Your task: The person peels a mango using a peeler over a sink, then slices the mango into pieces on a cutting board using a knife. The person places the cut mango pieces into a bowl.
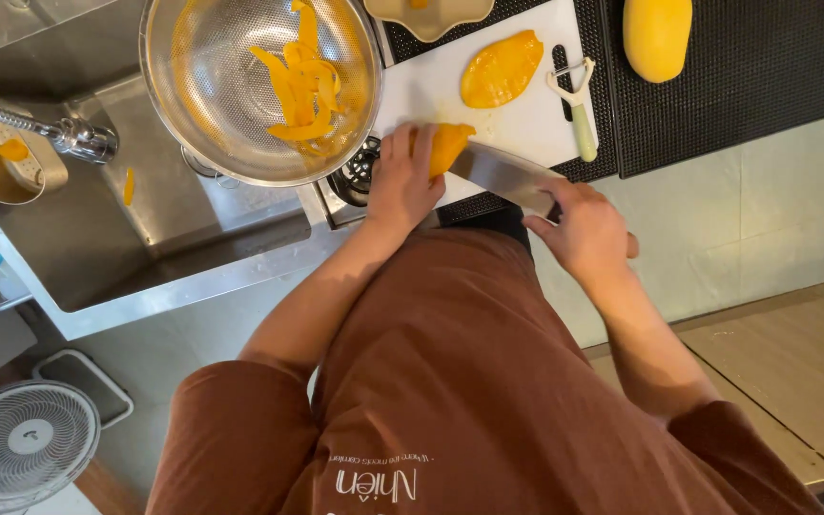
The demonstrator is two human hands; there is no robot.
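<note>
A piece of peeled mango (pixel 450 145) is held down on the white cutting board (pixel 526 114) by the left hand (pixel 402 181), whose fingers are curled over the fruit's near end, so that only the orange tip beyond the fingertips is seen. The broad blade of a knife (pixel 505 175) is laid against that tip, just to the right of the left hand. The knife's handle is gripped by the right hand (pixel 587 232), the fingers being clenched around it and the handle itself being hidden under the palm.

Beyond the left hand, further up the board, a second flat mango slice (pixel 502 68) is seen lying apart from the piece being cut. A peeler (pixel 576 100) with a pale handle is laid just to the right of that slice, above the right hand and well clear of it. A whole yellow mango (pixel 657 35) rests on the black ribbed mat (pixel 746 76), further off to the right of the peeler.

To the left of the left hand, a metal colander (pixel 212 95) is set over the edge of the steel sink (pixel 145 248); strips of yellow peel (pixel 302 81) are heaped inside it. A tap head (pixel 73 136) is noted over the sink, further left. A cream dish (pixel 428 16) is partly seen at the top edge, beyond the board. A white fan (pixel 21 441) stands on the floor, well below and left of both hands.
</note>
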